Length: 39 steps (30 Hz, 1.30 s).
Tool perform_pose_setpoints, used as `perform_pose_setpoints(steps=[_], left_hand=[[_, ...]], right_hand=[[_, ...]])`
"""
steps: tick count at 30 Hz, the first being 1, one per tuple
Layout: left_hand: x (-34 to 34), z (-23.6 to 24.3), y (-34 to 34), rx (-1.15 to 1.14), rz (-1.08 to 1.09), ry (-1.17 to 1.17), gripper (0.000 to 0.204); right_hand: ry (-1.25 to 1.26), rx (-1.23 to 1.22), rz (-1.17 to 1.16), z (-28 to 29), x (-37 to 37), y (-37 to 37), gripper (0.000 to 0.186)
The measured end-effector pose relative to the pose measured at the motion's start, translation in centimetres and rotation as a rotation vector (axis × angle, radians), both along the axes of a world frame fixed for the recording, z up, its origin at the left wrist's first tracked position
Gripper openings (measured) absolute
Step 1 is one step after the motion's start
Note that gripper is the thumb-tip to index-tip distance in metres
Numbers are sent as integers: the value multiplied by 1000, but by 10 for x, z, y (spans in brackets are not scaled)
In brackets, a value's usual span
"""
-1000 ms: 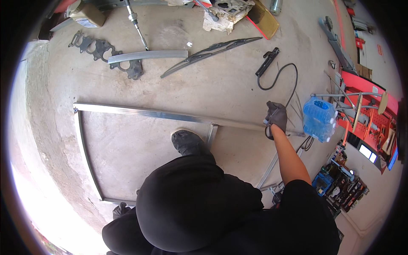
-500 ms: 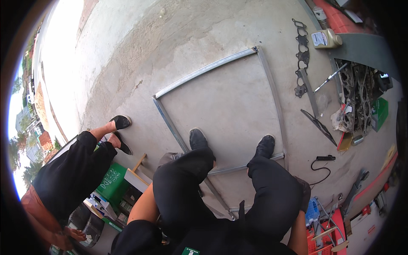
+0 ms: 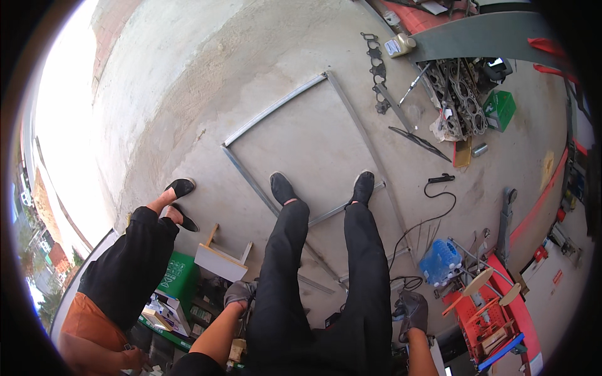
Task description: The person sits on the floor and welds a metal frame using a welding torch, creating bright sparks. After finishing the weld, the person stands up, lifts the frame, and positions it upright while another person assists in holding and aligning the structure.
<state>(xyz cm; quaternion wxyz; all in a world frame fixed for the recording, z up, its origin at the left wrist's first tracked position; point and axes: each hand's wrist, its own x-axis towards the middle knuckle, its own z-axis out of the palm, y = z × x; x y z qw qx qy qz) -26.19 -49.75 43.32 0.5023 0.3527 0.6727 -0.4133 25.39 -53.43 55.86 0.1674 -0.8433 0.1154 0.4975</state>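
My left hand [image 3: 240,292], in a grey work glove, hangs beside my left thigh with its fingers loose and nothing in them. On the other side, my right hand [image 3: 412,311], gloved alike, hangs by my right leg, fingers somewhat apart and touching nothing. A metal frame [image 3: 276,109] of silvery square tubes lies flat on the concrete floor [image 3: 295,138] around and in front of my feet. My left shoe rests inside it, and my right shoe is by its crossbar [image 3: 329,214].
A person [image 3: 119,276] stands at left beside a green box [image 3: 179,276] and a small wooden stool [image 3: 221,262]. To the right lie a gasket [image 3: 377,72], a wiper blade [image 3: 421,143], engine parts [image 3: 461,94], a cable [image 3: 433,219], blue-tinted bottles [image 3: 440,262] and a red crate [image 3: 486,326].
I have risen from a crouch, so the floor looks farther away and my legs are straighter. Both hands have come away from my knees to hang at my sides.
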Motion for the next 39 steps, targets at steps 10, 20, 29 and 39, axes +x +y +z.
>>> perform_pose_setpoints(steps=[10, 20, 29, 39], left_hand=[[17, 55, 17, 41, -274, 44, 57], [35, 104, -54, -290, -1178, 114, 35], [295, 142, 70, -95, -1132, 185, 23], [367, 99, 295, -206, -1888, -82, 23]], right_hand=[[12, -22, -131, 0, 28, -123, 28], [71, 198, -695, -38, 151, -232, 25], [337, 57, -822, -181, 227, -291, 27], [155, 159, -2065, -358, 196, -244, 41]])
